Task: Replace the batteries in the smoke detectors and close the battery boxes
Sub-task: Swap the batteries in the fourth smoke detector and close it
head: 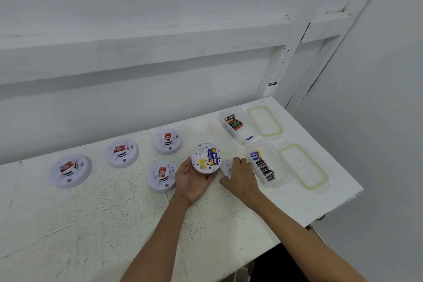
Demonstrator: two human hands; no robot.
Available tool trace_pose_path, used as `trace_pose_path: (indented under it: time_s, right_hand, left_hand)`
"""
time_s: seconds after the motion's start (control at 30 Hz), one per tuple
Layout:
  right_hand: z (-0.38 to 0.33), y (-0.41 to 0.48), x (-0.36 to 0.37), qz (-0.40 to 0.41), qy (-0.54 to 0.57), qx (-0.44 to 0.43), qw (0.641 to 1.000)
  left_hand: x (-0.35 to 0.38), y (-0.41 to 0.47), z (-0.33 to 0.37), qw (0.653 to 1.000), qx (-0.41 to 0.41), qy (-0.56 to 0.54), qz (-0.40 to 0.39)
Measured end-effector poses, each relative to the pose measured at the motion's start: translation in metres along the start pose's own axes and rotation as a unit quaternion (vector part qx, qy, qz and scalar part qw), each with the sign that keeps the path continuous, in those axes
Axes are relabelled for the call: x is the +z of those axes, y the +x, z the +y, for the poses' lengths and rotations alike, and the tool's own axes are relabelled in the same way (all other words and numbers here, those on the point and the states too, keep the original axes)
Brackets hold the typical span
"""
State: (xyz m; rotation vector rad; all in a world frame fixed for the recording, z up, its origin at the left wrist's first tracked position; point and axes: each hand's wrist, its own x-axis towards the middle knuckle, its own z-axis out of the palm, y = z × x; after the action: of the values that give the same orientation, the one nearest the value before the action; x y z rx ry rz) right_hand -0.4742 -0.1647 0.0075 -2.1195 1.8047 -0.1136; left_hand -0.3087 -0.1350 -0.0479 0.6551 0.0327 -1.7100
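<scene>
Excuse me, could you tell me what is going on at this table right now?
A person's left hand holds a round white smoke detector upside down, with blue and yellow batteries seated in its open compartment. The right hand grips the white plastic cover lying on the white table beside it. Four more white detectors lie to the left; two clear plastic boxes of batteries stand open on the right.

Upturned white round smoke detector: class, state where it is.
Head view, right of centre: the detector sits in the left hand, beside the right hand and nearer clear plastic battery box.
</scene>
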Motion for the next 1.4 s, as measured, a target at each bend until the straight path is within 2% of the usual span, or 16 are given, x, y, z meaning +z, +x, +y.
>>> trace_pose_path:
  time_s: [0.17,0.3,0.53,0.67,0.83,0.97,1.23,1.4]
  right_hand:
    - [-0.001,-0.005,-0.001,0.063,0.148,0.022,0.987]
    - [-0.003,-0.010,-0.005,0.051,0.183,0.030,0.981]
    - [-0.003,-0.025,-0.014,0.086,0.279,0.068,0.954]
    - [-0.008,-0.029,-0.017,0.130,0.320,0.027,0.938]
    - [-0.021,-0.019,-0.018,0.098,0.241,-0.112,0.959]
    - [-0.027,-0.008,-0.009,0.075,0.206,-0.195,0.956]
    - [-0.020,0.008,-0.008,0.030,0.159,-0.234,0.959]
    - [-0.013,0.015,-0.008,0.035,0.112,-0.276,0.954]
  left_hand:
    - [0.001,0.002,0.001,1.000,0.019,0.020,0.006]
    - [0.003,0.001,0.000,0.999,0.022,0.026,0.011]
    - [0.007,-0.001,0.001,1.000,0.013,0.017,0.010]
    - [0.006,-0.001,0.000,0.999,0.005,0.040,0.005]
    - [0.006,-0.002,-0.001,0.997,-0.002,0.073,-0.021]
    - [0.009,-0.006,-0.002,0.997,-0.013,0.072,-0.035]
    - [0.009,-0.006,0.000,0.997,-0.023,0.060,-0.033]
    - [0.011,-0.006,0.000,0.998,-0.023,0.057,-0.029]
